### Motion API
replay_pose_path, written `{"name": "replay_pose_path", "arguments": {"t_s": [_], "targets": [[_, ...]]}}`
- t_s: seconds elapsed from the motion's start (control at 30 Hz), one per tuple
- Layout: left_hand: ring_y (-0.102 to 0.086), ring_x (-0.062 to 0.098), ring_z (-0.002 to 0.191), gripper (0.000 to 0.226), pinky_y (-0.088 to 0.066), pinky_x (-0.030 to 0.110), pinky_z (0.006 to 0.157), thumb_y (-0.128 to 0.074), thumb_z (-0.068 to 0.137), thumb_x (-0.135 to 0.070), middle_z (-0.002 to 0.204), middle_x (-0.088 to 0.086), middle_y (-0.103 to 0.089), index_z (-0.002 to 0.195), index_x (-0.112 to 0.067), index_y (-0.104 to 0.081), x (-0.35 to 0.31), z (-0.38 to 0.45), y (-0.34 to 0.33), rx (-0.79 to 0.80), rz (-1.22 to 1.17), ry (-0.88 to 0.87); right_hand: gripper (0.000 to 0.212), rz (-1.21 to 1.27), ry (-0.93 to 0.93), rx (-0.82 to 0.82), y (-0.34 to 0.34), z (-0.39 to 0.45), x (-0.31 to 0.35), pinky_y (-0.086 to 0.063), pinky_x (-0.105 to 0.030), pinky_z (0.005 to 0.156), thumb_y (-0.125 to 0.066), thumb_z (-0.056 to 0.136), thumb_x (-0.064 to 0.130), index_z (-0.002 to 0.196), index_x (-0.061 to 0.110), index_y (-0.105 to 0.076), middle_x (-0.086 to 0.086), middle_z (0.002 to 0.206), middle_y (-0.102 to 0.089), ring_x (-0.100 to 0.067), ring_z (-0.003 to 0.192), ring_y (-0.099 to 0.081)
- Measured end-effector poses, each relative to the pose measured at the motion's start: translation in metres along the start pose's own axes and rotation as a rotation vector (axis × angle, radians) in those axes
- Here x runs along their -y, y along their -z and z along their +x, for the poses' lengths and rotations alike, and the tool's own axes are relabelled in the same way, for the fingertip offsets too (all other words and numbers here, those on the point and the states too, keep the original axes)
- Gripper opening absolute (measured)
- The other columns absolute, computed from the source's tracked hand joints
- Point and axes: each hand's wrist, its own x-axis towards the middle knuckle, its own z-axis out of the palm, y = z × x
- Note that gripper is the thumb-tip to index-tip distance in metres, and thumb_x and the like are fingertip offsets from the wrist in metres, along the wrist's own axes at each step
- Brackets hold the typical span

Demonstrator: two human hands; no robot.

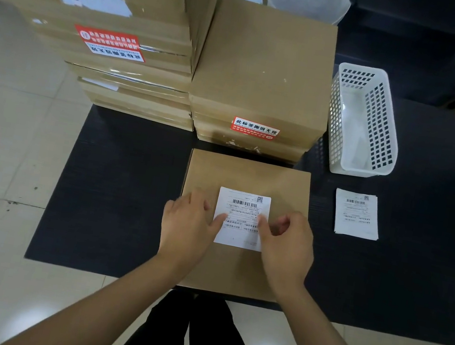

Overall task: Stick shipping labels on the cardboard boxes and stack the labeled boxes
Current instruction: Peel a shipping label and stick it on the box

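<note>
While the shipping label (241,218) lies flat on the top face of the near cardboard box (250,176), both hands meet over it, one at each side edge. Its long axis runs away from the person, barcode end farthest, and it sits directly ahead between the two hands, equally near to both. Left hand (189,220): fingers extended, fingertips pressing the label's left edge against the box. Right hand (287,240): fingers loosely curled with the thumb laid on the label's right edge; whether it pinches anything cannot be told. Judged step: smoothing the label down. Beyond the box stand two stacks of cardboard boxes (266,66); a pile of spare labels (357,215) and a white perforated basket (364,122) lie to the right on the black mat (115,183).
</note>
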Motion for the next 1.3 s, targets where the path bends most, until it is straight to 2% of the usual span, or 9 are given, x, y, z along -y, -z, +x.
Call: {"name": "replay_pose_path", "arguments": {"t_s": [0.1,0.17,0.27,0.37,0.47,0.6,0.87,1.1,1.3], "targets": [[-0.049,0.019,0.084,0.018,-0.033,0.032,0.076,-0.064,0.080,-0.017,0.092,0.003,-0.058,0.095,-0.013,-0.054,0.002,-0.007,-0.009,-0.197,0.044,-0.298,0.018,-0.078,0.268,-0.116,-0.006,-0.005,-0.007,-0.046,-0.035,0.084,-0.065,0.088,0.027,0.097,0.016,-0.054,-0.001,0.107,-0.053,-0.017,0.098,-0.047],[-0.054,0.021,0.102,0.030,-0.033,0.033,0.088,-0.048,0.082,-0.016,0.111,0.008,-0.063,0.110,-0.011,-0.057,-0.005,-0.012,-0.013,-0.149,0.026,-0.427,0.023,-0.094,0.477,-0.107,-0.013,-0.010,-0.008,-0.040,-0.038,0.099,-0.054,0.092,0.016,0.115,0.010,-0.056,-0.010,0.128,-0.053,-0.024,0.117,-0.046],[-0.051,0.026,0.127,0.052,-0.028,0.038,0.109,-0.034,0.088,-0.027,0.135,0.011,-0.057,0.131,-0.006,-0.054,-0.009,-0.015,-0.020,0.049,0.138,-0.461,0.052,-0.183,0.688,0.039,-0.025,-0.012,-0.009,-0.018,-0.040,0.116,-0.036,0.094,0.022,0.144,0.007,-0.034,-0.013,0.152,-0.035,-0.027,0.142,-0.024],[-0.022,0.023,0.144,0.054,-0.012,0.041,0.116,-0.019,0.100,-0.030,0.154,0.012,-0.030,0.147,-0.005,-0.029,-0.001,-0.013,-0.025,0.160,0.162,-0.456,0.058,-0.268,0.676,0.144,-0.029,-0.007,-0.010,0.002,-0.042,0.119,-0.026,0.098,0.029,0.152,0.012,-0.015,-0.005,0.161,-0.012,-0.023,0.149,0.000],[0.000,0.019,0.148,0.059,-0.001,0.041,0.117,-0.002,0.101,-0.037,0.160,0.008,-0.007,0.152,-0.009,-0.009,0.002,-0.013,-0.025,0.233,0.161,-0.451,0.058,-0.341,0.670,0.195,-0.030,-0.005,-0.010,0.007,-0.043,0.119,-0.017,0.099,0.033,0.154,0.015,-0.008,-0.002,0.162,-0.003,-0.021,0.149,0.008],[0.024,0.012,0.144,0.067,0.013,0.040,0.117,0.000,0.096,-0.053,0.158,0.000,0.021,0.151,-0.016,0.012,-0.001,-0.013,-0.026,0.297,0.144,-0.431,0.060,-0.431,0.668,0.254,-0.033,-0.005,-0.012,0.010,-0.045,0.118,-0.012,0.099,0.037,0.154,0.016,0.000,-0.002,0.162,0.007,-0.019,0.148,0.016],[-0.009,0.018,0.148,0.065,-0.006,0.046,0.116,0.000,0.101,-0.048,0.161,0.006,-0.008,0.152,-0.009,-0.012,0.012,-0.011,-0.039,0.208,0.194,-0.376,0.064,-0.453,0.596,0.210,-0.030,-0.003,-0.017,0.007,-0.049,0.118,-0.015,0.098,0.048,0.154,0.018,-0.009,0.003,0.162,-0.005,-0.015,0.149,0.005],[-0.005,0.021,0.148,0.059,-0.008,0.051,0.116,-0.003,0.102,-0.037,0.161,0.004,-0.008,0.152,-0.010,-0.014,0.010,-0.014,-0.043,0.149,0.190,-0.307,0.064,-0.486,0.402,0.102,-0.015,0.003,-0.038,0.013,-0.053,0.116,-0.009,0.098,0.054,0.154,0.024,-0.007,0.010,0.161,0.000,-0.023,0.149,0.009],[0.001,0.022,0.148,0.059,-0.001,0.050,0.117,-0.012,0.102,-0.039,0.161,0.005,-0.003,0.153,-0.010,-0.010,0.008,-0.016,-0.031,0.121,0.163,-0.348,0.062,-0.420,0.418,0.077,-0.013,-0.009,-0.028,0.013,-0.052,0.116,-0.013,0.100,0.047,0.154,0.018,-0.004,0.003,0.162,0.003,-0.025,0.147,0.017]]}}
